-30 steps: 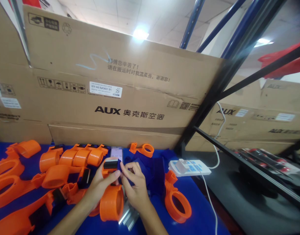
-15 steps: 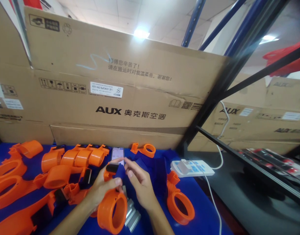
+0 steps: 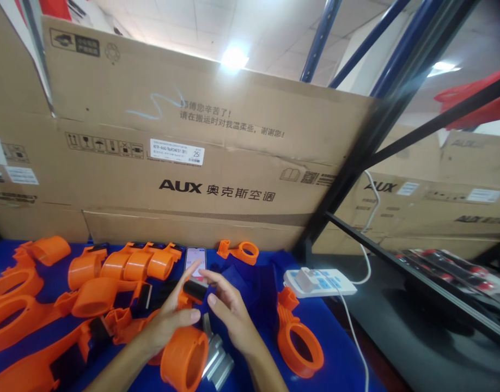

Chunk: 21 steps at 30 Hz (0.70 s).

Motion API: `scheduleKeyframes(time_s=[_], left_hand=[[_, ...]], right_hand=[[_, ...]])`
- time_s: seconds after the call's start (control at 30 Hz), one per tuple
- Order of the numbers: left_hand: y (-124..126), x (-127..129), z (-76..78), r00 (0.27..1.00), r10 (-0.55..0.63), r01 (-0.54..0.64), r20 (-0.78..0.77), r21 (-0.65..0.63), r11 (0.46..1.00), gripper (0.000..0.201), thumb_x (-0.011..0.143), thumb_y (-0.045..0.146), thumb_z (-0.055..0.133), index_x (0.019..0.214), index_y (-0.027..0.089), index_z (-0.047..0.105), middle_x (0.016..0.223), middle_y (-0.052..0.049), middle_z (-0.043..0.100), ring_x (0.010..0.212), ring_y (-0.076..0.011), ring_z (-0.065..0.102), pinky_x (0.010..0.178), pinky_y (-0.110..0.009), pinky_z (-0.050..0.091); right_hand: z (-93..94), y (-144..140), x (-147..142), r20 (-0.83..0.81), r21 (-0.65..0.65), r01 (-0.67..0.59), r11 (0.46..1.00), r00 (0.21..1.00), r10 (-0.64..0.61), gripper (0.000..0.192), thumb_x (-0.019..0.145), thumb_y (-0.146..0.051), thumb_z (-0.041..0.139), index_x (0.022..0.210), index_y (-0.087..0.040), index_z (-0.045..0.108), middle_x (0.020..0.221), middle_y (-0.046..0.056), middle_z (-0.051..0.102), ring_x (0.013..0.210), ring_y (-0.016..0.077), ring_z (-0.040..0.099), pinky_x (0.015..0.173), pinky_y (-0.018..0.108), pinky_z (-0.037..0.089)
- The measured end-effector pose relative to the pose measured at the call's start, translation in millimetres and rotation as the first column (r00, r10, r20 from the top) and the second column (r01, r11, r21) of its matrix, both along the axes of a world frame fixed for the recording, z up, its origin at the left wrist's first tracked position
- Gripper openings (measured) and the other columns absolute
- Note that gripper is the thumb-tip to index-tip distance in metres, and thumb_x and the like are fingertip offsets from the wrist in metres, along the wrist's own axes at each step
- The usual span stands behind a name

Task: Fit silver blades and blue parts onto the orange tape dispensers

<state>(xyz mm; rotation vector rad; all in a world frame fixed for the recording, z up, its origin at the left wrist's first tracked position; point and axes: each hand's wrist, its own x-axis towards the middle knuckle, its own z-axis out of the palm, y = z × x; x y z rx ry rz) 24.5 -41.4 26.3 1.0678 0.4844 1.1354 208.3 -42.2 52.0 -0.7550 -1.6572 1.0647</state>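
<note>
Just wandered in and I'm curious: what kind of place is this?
Probably a small warehouse or packing workshop: big AUX cardboard boxes stacked behind, steel racking alongside, and a blue worktable strewn with many identical orange plastic parts.

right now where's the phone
In the head view the lit smartphone lies flat on the blue table cover at the back, just beyond the left hand, between a row of orange plastic rings and a lone orange plastic clamp.

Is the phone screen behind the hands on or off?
On: the phone shows a lit white screen with dark digits, lying flat on the blue table.
</note>
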Motion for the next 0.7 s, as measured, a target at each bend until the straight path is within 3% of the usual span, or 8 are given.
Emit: scheduleKeyframes(time_s=[0.13,0.3,0.43,0.57,0.7], left_hand=[[-1,2,2.6,0.997,-0.003,0.004,-0.071,0.008,1.0,0.086,0.079,0.034,0.086,0.155,0.031,0.046,0.147,-0.011,0.061,0.146,-0.035,0.045,0.123,-0.049,0.029],[-9,3,8.5,0.994,0.011,-0.003,-0.106,0.072,0.997,0.096,0.072,0.05,0.089,0.155,0.029,0.047,0.147,-0.015,0.059,0.152,-0.0372,0.033,0.124,-0.054,0.023],[-12,3,12.1,0.976,0.095,-0.067,-0.195,0.144,0.987,0.092,0.071,0.051,0.089,0.152,0.028,0.052,0.144,-0.015,0.06,0.154,-0.0379,0.03,0.126,-0.052,0.017],[-8,8,11.4,0.978,0.123,-0.109,-0.168,0.086,0.99,0.082,0.079,0.039,0.086,0.152,0.03,0.051,0.14,-0.012,0.064,0.146,-0.0365,0.043,0.121,-0.049,0.033],[-3,15,11.3,0.983,0.087,-0.081,-0.159,0.043,0.996,0.059,0.081,0.033,0.083,0.137,0.027,0.065,0.134,-0.013,0.069,0.129,-0.0361,0.06,0.109,-0.047,0.047]], right_hand=[[1.7,1,-1,0.043,0.048,-0.033,0.998,0.999,0.031,0.045,0.101,-0.053,0.058,0.138,-0.029,0.066,0.13,0.009,0.065,0.124,0.0289,0.061,0.109,0.046,0.048],[4.9,-5,0,0.029,0.004,-0.134,0.991,0.991,0.134,0.061,0.098,-0.06,0.058,0.151,-0.03,0.051,0.14,0.01,0.06,0.133,0.0306,0.056,0.114,0.051,0.043],[2.7,-5,2,-0.013,-0.025,-0.124,0.992,0.992,0.124,0.065,0.093,-0.061,0.065,0.148,-0.03,0.052,0.126,0.01,0.065,0.12,0.0297,0.061,0.106,0.048,0.049],[0.4,-2,3,-0.144,-0.019,-0.031,0.999,0.989,0.028,0.061,0.088,-0.055,0.074,0.14,-0.028,0.054,0.11,0.007,0.064,0.106,0.0269,0.064,0.096,0.042,0.053],[0.4,0,1,-0.202,-0.023,0.039,0.999,0.978,-0.043,0.061,0.089,-0.053,0.074,0.139,-0.028,0.051,0.104,0.006,0.062,0.097,0.0245,0.065,0.088,0.037,0.055]])
